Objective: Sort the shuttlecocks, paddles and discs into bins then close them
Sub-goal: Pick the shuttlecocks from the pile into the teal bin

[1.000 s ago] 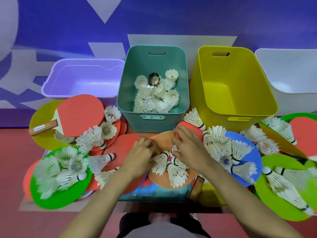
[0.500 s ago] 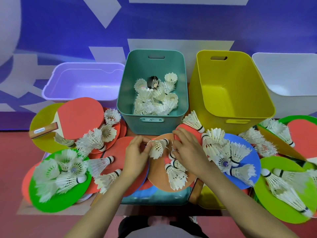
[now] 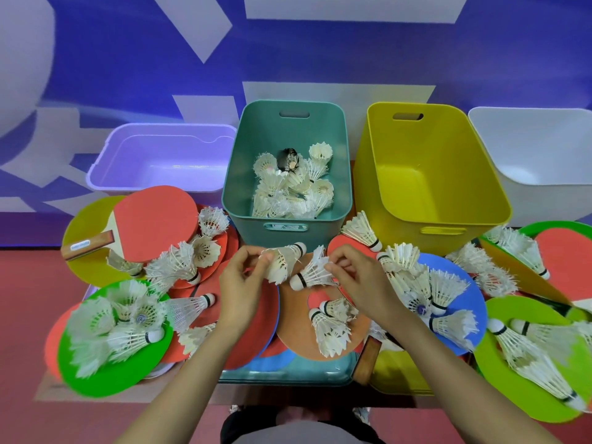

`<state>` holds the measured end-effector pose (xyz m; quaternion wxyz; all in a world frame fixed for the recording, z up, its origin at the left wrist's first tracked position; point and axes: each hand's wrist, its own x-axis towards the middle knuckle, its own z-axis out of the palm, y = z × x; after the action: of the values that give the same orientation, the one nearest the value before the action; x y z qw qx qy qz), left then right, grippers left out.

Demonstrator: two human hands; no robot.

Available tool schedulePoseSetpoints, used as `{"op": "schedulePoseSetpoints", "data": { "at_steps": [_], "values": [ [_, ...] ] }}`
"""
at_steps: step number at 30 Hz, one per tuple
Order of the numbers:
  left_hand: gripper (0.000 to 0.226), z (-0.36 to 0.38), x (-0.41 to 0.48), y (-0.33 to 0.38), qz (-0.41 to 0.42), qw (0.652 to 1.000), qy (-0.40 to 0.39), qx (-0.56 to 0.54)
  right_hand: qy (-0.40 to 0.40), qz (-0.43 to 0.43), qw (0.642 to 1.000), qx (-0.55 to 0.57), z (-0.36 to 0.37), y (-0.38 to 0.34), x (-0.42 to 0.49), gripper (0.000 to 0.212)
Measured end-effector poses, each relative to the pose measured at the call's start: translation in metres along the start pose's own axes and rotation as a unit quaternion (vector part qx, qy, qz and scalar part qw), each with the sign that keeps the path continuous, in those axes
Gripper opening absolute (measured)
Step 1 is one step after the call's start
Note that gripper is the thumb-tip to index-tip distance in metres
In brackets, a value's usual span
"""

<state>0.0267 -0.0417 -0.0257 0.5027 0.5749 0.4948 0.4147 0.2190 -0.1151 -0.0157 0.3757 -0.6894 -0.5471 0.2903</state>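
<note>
My left hand (image 3: pixel 238 285) grips a white shuttlecock (image 3: pixel 283 262) by its feathers, cork pointing up and right. A second shuttlecock (image 3: pixel 312 274) is pinched in my right hand (image 3: pixel 358 277), its cork aimed left. Both are lifted just in front of the teal bin (image 3: pixel 344 174), which holds several shuttlecocks and one dark one. Below my hands lies an orange disc (image 3: pixel 296 328) with two more shuttlecocks (image 3: pixel 330 328). Many shuttlecocks are scattered over coloured discs and paddles on both sides.
An empty lilac bin (image 3: pixel 160 155) stands at the left, a yellow bin (image 3: pixel 426 174) and a white bin (image 3: pixel 538 155) at the right. A red paddle (image 3: pixel 150 219) with a wooden handle lies at the left. A green disc (image 3: pixel 105 376) and a blue disc (image 3: pixel 461 277) carry shuttlecocks.
Both hands have risen off the orange disc, each carrying a shuttlecock upward toward the teal bin. The right hand's shuttlecock has come into view.
</note>
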Motion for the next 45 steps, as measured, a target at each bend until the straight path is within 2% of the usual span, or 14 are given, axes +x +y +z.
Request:
{"op": "schedulePoseSetpoints", "data": {
  "at_steps": [7,13,22,28,31,35,39,42,45],
  "values": [
    [0.011,0.000,0.004,0.015,0.026,0.999,0.016,-0.021,-0.014,0.063,0.994,0.084,0.002,-0.001,0.001,0.008],
    [0.008,-0.007,0.002,0.013,0.016,1.000,0.018,-0.013,-0.100,0.039,0.990,0.088,0.007,-0.010,0.003,0.004],
    [0.007,-0.011,0.018,0.024,0.042,0.997,0.070,-0.008,0.016,-0.015,0.988,0.155,-0.005,-0.035,0.025,0.006],
    [0.012,-0.010,0.044,0.048,0.082,0.995,0.063,0.003,0.064,-0.061,0.988,0.129,-0.027,-0.059,0.059,0.012],
    [0.011,-0.011,0.067,0.059,0.072,0.996,0.060,-0.012,0.074,-0.062,0.987,0.125,-0.036,-0.069,0.082,0.012],
    [0.016,-0.008,0.107,0.072,0.096,0.989,0.044,0.105,0.110,-0.062,0.988,0.092,-0.045,-0.073,0.117,0.008],
    [0.020,0.005,0.142,0.084,0.115,0.966,0.020,0.229,0.113,-0.054,0.992,-0.026,-0.050,-0.068,0.155,0.006],
    [0.025,0.017,0.167,0.085,0.142,0.930,-0.003,0.340,0.104,-0.054,0.986,-0.114,-0.051,-0.062,0.185,0.002],
    [0.037,0.030,0.191,0.086,0.132,0.884,-0.035,0.446,0.081,-0.051,0.970,-0.224,-0.049,-0.052,0.216,0.004]
  ]
}}
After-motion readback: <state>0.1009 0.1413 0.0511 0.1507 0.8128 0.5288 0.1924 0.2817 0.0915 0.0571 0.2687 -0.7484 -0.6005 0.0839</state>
